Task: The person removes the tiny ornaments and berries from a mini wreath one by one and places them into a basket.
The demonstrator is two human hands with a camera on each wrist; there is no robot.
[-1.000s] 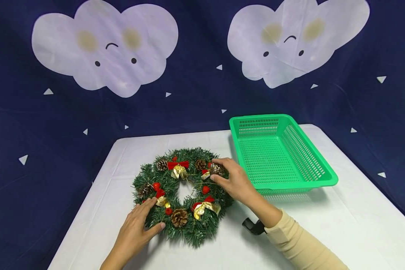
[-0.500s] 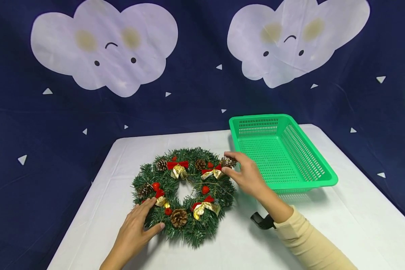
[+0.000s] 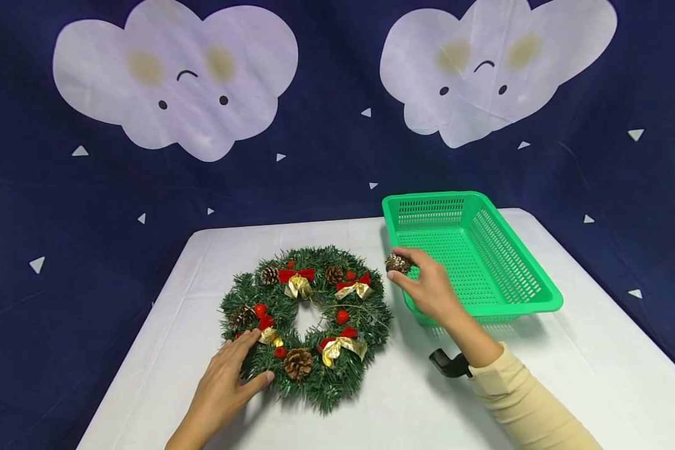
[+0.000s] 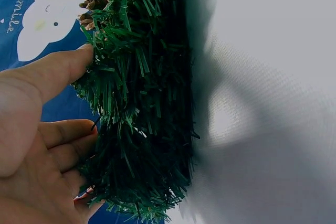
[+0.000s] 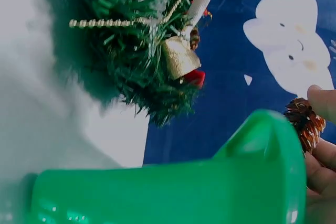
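Observation:
My right hand (image 3: 430, 287) pinches a brown pine cone (image 3: 397, 263) between thumb and fingers, beside the near-left rim of a green plastic basket (image 3: 540, 302). In the right wrist view the pine cone (image 5: 304, 124) is held out past the basket's edge, apart from the wreath (image 5: 110, 51). That green Christmas wreath (image 3: 322, 378) lies flat on the table, trimmed with red and gold bows, red berries and several pine cones. My left hand (image 3: 225, 381) rests on its near-left side, thumb spread from the fingers. Up close, the left thumb (image 4: 63, 69) touches the wreath's outer edge.
The basket, with nothing in it, stands at the right of the white-covered table (image 3: 371, 425). A black wrist mount (image 3: 451, 364) hangs below the right forearm. A dark blue cloth (image 3: 337, 144) with smiling clouds hangs behind the table.
My right hand has lifted the pine cone off the wreath's upper right and carried it right, to the basket's rim. A red and gold bow there is now uncovered. The left hand stays put.

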